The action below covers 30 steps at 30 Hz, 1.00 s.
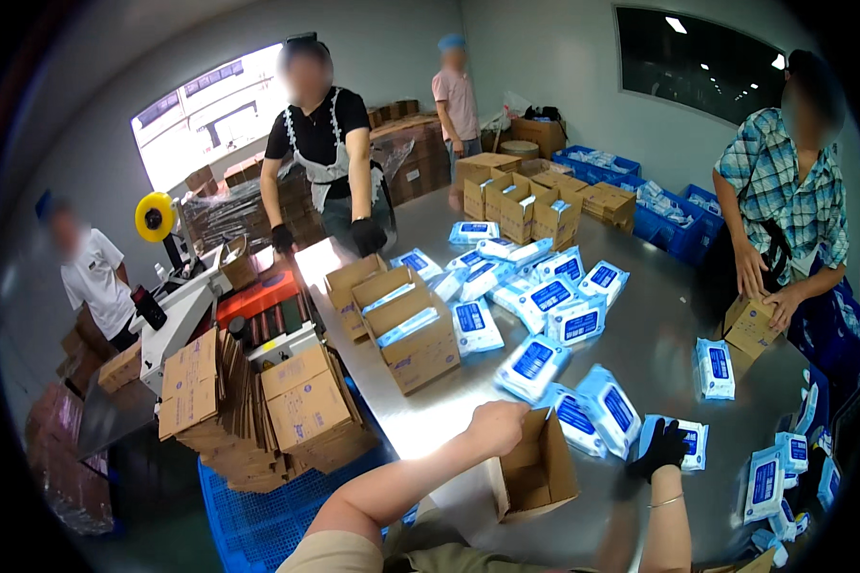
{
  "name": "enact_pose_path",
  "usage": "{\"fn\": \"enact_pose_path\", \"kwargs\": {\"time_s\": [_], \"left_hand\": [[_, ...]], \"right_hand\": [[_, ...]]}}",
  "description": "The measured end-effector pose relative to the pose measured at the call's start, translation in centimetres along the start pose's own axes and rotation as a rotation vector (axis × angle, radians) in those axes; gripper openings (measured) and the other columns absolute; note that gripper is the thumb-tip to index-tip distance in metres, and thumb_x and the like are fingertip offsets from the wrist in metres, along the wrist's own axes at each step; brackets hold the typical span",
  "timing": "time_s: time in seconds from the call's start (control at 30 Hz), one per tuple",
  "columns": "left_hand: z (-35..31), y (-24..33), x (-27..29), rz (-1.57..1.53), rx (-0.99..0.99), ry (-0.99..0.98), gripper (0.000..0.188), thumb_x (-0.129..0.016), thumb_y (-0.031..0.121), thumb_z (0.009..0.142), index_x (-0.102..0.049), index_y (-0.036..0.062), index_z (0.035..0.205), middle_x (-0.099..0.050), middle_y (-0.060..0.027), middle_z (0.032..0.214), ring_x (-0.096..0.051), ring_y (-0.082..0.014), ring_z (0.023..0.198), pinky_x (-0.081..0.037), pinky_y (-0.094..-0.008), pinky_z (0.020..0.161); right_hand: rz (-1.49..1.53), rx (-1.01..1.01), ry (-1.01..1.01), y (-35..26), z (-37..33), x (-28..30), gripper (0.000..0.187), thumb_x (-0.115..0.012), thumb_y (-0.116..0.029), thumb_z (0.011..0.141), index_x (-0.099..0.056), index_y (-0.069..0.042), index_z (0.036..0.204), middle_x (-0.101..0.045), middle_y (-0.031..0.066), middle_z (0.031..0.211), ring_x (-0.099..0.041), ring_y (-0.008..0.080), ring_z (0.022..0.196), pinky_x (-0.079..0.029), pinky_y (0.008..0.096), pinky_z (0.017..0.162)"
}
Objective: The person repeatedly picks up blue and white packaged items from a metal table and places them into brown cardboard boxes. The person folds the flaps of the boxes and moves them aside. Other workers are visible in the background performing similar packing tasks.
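Open carton (537, 468) sits on the near edge of the steel table (640, 344), mouth tipped toward the right, flaps spread. Left hand (498, 427), bare, rests on the carton's upper left flap, fingers curled over its edge in a loose hold. Right hand (663, 447), in a black glove, lies on a blue-and-white pack (690, 442) just right of the carton, fingers closed around the pack's left end. Two more packs (592, 409) lie touching each other between the carton and the gloved hand, slightly further up the table. A loose spread of the same packs (545, 296) covers the table centre. Left of that, two open cartons (413, 336) stand upright with packs inside. Off the table's left edge, stacks of flat cartons (258, 401) rest on a blue pallet (258, 520). Far side: person in a black top and apron (325, 153), gloved hands on the table. Right side: person in a plaid shirt (793, 181) holds a small carton (750, 325).
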<state>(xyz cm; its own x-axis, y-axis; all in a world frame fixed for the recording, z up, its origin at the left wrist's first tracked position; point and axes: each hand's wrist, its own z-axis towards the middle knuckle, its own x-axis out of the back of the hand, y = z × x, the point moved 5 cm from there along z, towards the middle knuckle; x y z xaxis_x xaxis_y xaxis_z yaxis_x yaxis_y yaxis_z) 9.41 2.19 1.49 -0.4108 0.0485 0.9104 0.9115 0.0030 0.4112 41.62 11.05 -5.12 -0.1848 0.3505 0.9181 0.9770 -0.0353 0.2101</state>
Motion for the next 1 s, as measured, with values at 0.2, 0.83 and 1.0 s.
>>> {"fn": "enact_pose_path", "kwargs": {"time_s": [0.2,0.83,1.0], "left_hand": [[-0.9,-2.4,0.5,-0.028,-0.023,0.011,0.024,-0.057,0.013,0.073,-0.058,0.0143,0.097,-0.063,-0.0137,0.08,-0.06,-0.0351,0.078,-0.046,-0.0459,0.068],[-4.7,-6.4,2.3,0.123,0.176,0.173,0.009,-0.052,0.017,0.082,-0.054,0.0082,0.083,-0.061,-0.0177,0.069,-0.059,-0.0396,0.069,-0.044,-0.0504,0.06],[-5.1,-6.2,2.7,0.117,0.225,0.153,0.011,-0.05,0.017,0.083,-0.055,0.0078,0.086,-0.061,-0.0175,0.071,-0.059,-0.039,0.071,-0.044,-0.0498,0.062]], "right_hand": [[0.021,0.239,0.336,8.9,4.8,-4.5,0.109,-0.078,-0.047,0.051,-0.025,-0.021,0.143,-0.03,0.0118,0.145,-0.029,0.0293,0.133,-0.027,0.0557,0.103],[0.186,0.738,0.392,-17.1,1.4,8.1,0.094,-0.079,-0.048,0.051,-0.041,-0.011,0.129,-0.047,0.0151,0.128,-0.04,0.0321,0.123,-0.024,0.0516,0.104],[0.247,0.752,0.177,-17.9,3.4,9.4,0.092,-0.077,-0.049,0.052,-0.044,-0.011,0.129,-0.056,0.0157,0.117,-0.053,0.0346,0.11,-0.041,0.0445,0.095]]}}
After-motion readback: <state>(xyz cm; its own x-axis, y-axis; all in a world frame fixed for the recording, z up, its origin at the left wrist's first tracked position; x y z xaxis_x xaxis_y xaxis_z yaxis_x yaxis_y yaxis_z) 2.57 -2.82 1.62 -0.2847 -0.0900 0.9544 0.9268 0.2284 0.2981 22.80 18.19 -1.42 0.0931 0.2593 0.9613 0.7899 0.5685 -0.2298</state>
